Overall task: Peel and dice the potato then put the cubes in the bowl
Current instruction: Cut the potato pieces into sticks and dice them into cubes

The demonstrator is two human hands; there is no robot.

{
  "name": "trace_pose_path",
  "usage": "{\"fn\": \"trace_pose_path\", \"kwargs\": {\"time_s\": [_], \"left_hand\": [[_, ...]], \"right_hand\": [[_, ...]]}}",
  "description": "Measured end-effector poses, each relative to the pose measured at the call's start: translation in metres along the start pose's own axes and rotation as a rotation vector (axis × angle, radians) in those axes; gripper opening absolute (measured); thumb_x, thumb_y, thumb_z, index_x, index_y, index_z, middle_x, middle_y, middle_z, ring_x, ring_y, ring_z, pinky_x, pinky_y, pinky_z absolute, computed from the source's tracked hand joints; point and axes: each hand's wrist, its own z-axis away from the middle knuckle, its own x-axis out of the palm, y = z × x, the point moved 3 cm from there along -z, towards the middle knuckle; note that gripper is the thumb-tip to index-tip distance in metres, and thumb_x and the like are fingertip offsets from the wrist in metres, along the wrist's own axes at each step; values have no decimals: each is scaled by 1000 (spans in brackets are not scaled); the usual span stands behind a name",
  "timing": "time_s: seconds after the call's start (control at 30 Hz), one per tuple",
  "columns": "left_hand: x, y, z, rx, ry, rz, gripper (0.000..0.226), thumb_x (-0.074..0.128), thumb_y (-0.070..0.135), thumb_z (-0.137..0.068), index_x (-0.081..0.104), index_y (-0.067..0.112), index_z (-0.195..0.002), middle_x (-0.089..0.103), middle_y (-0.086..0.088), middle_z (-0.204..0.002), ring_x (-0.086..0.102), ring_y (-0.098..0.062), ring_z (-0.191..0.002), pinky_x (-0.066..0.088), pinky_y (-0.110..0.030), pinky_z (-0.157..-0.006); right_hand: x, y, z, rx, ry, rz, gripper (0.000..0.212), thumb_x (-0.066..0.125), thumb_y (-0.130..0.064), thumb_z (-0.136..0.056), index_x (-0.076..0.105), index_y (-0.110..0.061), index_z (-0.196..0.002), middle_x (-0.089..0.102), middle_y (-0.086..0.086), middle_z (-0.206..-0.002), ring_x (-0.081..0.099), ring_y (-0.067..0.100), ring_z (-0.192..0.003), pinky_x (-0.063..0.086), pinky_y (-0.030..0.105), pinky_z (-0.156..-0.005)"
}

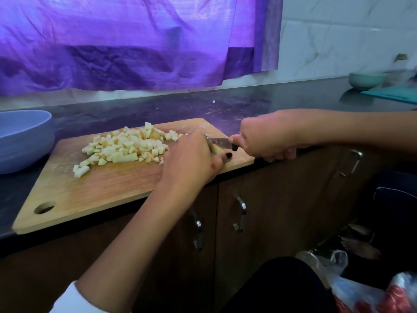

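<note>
Mostly done: we judge the dicing close to its end, with nothing in the bowl yet as far as we can see.
Cubes: a pale heap of potato cubes (126,146) lies on the far half of the wooden cutting board (94,188), a few strays toward the near left.
Last piece: a small remaining potato piece (217,150) sits at the board's right end, just beside the heap.
Left hand: our left hand (191,159) curls over that piece, thumb pressed at its near side, pinning it down.
Right hand: our right hand (268,141) is wrapped round the handle of the knife (222,143), blade reaching in to the piece.
Bowl: the blue bowl (24,141) stands on the counter at the board's left corner; its inside is mostly hidden from us.
Left to do: finish this piece, then move the cubes across.
</note>
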Motion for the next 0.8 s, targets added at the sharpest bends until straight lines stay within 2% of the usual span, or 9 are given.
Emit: {"fn": "trace_pose_path", "kwargs": {"time_s": [0.13,0.27,0.37,0.47,0.53,0.6,0.73,0.77,0.8], "left_hand": [[3,-2,-2,-14,13,47,42,66,57,-79,67,17,-93,63,-3,-84,60,-27,-87,51,-40,-80],[3,-1,-4,3,-4,54,36,67,52,-81,68,17,-87,56,0,-70,60,-26,-81,52,-42,-79],[4,-3,-6,16,0,83,33,67,51,-80,69,19,-85,58,0,-74,60,-26,-84,52,-44,-80],[5,-6,-7,34,-4,89,33,67,54,-79,69,22,-86,61,0,-80,59,-24,-86,51,-43,-81],[4,-7,-9,43,-7,89,35,68,56,-77,70,22,-85,61,1,-81,59,-24,-85,51,-42,-80],[1,-6,-11,34,-33,86,35,70,55,-76,72,20,-83,62,1,-79,60,-23,-83,51,-41,-80],[-2,-3,-12,7,-56,60,35,71,53,-76,76,20,-88,66,-4,-84,61,-25,-85,52,-42,-84],[-3,-2,-12,1,-60,39,36,70,53,-77,76,20,-90,66,-4,-85,60,-25,-85,52,-41,-83],[-2,-1,-13,-9,-74,14,38,69,54,-78,75,19,-91,66,-4,-86,60,-25,-85,51,-38,-81]], "right_hand": [[-1,-1,-3,4,-20,35,50,30,-35,-104,49,-1,-72,59,11,-55,44,17,-21,40,17,-38],[-2,12,8,24,-107,-21,48,28,-40,-103,51,-3,-84,56,9,-51,42,15,-22,35,16,-33],[1,21,20,31,-87,89,47,28,-42,-103,57,-6,-96,56,5,-42,49,18,-25,37,16,-31],[11,20,21,-17,10,143,39,31,-40,-103,46,-13,-79,56,11,-64,57,24,-46,46,25,-46],[13,18,19,-40,72,131,39,32,-40,-102,36,-16,-71,49,9,-68,52,24,-57,42,30,-56],[14,17,19,-41,74,84,39,33,-39,-103,36,-15,-71,48,10,-69,52,26,-59,42,31,-59],[22,7,18,-49,76,48,29,28,-26,-106,40,-9,-85,49,10,-84,44,21,-68,36,28,-60],[22,4,19,-49,85,38,28,27,-23,-106,51,-12,-97,46,9,-83,42,20,-68,35,29,-57],[21,2,20,-37,84,29,29,27,-21,-106,54,-14,-114,42,7,-79,41,18,-65,35,29,-53]]}}
